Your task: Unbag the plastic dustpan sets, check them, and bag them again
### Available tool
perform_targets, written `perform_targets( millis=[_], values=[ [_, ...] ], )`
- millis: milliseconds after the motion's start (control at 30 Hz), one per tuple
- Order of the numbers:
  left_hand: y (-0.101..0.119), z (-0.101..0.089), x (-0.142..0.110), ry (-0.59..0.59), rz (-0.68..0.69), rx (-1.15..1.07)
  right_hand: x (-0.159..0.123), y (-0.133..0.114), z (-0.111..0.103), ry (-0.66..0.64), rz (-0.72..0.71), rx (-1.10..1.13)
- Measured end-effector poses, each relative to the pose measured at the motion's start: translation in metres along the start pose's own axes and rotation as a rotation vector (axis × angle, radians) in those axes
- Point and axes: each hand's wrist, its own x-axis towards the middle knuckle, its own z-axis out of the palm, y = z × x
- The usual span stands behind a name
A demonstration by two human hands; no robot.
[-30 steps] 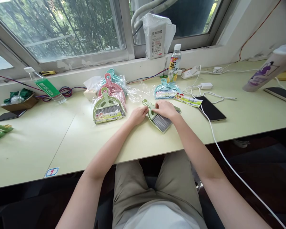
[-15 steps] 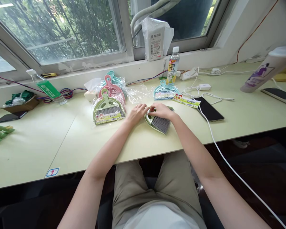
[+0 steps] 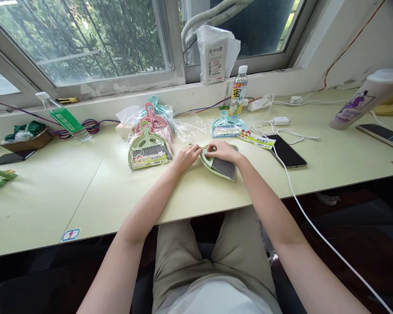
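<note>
In the head view a green dustpan lies on the table with a small hand brush in it, grey bristles toward me. My left hand is closed on the dustpan's handle end, and its fingers hide most of the handle. From the right, my right hand has its fingertips closed on the top of the brush by the handle, where its grip is partly hidden. To the left, a bagged green dustpan set leans in front of a pink one and several blue ones.
A blue dustpan set lies behind my hands. Right of it are a printed card, a phone and a white cable. A drink bottle stands at the back. Another bottle leans on the sill.
The dustpan and brush have turned slightly, their wide end swinging a little to the right. Both hands stay on them, and the view has shifted slightly.
</note>
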Motion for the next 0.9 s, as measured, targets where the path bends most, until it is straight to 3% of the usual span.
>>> perform_targets(
  millis=[567,633,700,833,900],
  values=[
    [0.004,-0.004,0.002,-0.13,-0.018,-0.003,0.0,-0.001,0.001,-0.001,-0.005,-0.038],
    [0.003,-0.005,0.002,-0.083,-0.032,-0.036,-0.001,-0.004,0.002,0.026,0.02,-0.029],
    [0.003,-0.008,0.003,0.038,-0.084,-0.102,-0.001,-0.009,0.003,0.079,0.056,-0.023],
    [0.007,-0.016,0.009,0.345,-0.389,-0.35,-0.001,-0.018,0.007,0.279,0.168,-0.038],
    [0.011,-0.017,0.013,0.411,-0.553,-0.652,-0.001,-0.02,0.009,0.406,0.214,-0.032]
  ],
)
